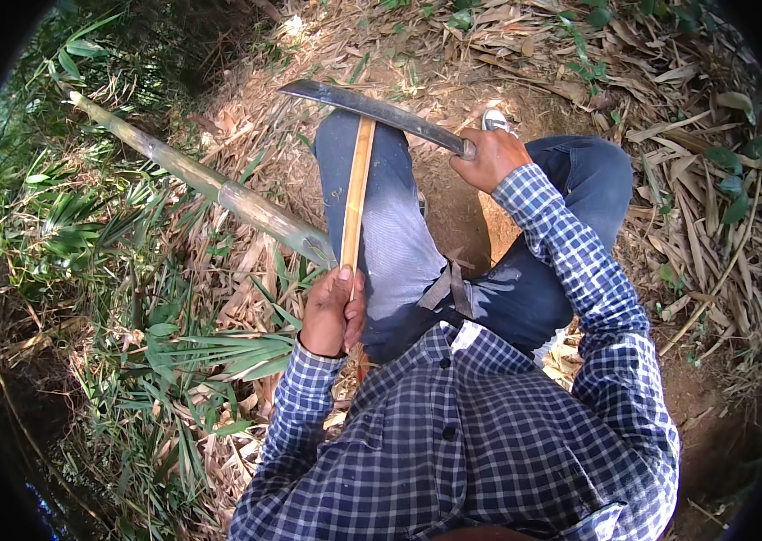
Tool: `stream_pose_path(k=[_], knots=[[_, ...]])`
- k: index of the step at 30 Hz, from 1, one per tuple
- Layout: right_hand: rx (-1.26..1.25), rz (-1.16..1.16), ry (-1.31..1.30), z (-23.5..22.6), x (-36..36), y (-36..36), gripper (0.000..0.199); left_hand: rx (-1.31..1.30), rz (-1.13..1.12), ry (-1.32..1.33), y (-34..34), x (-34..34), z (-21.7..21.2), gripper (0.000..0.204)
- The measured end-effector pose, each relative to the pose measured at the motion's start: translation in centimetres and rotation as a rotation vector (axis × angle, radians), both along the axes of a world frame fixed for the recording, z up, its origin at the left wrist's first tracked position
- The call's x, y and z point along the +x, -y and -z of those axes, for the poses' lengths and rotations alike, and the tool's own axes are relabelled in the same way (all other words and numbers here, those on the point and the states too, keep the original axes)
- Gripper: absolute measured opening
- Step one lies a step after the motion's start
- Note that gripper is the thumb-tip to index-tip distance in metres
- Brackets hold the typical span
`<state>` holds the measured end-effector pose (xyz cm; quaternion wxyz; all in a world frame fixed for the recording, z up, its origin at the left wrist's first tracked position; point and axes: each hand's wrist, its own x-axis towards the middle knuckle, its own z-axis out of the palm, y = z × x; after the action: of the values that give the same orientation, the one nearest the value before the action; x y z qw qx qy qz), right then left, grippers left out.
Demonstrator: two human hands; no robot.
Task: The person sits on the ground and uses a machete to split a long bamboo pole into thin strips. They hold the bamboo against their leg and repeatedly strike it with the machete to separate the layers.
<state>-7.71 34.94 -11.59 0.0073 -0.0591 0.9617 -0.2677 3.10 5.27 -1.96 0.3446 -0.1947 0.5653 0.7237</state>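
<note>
My left hand (pixel 334 311) grips the near end of a thin pale bamboo strip (pixel 356 189), which runs up along my left thigh. My right hand (pixel 492 155) is closed on the handle of a long dark machete (pixel 372 108). Its blade lies across the far tip of the strip, above my knee. I am sitting on the ground in blue jeans and a checked shirt.
A thick green bamboo pole (pixel 209 185) lies slanting on the ground to my left, its near end close to my left hand. Dry leaves and husks (pixel 714 225) cover the soil around me. Green plants (pixel 83 234) grow on the left. A shoe (pixel 494 118) shows beyond my right hand.
</note>
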Motion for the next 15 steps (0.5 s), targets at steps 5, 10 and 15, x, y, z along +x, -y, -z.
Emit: stream_pose_path(k=[5,10,15], knots=[[-0.048,-0.217,0.050,-2.6,4.2,2.3,0.026,0.097,-0.071,0.059,0.4,0.0,0.7,0.029],[0.017,-0.198,0.127,-1.5,4.3,1.8,0.035,0.298,-0.153,0.155,0.5,0.4,1.2,0.026],[-0.013,-0.092,0.061,-1.5,3.2,1.9,0.032,0.421,-0.208,0.195,0.8,0.2,1.4,0.022]])
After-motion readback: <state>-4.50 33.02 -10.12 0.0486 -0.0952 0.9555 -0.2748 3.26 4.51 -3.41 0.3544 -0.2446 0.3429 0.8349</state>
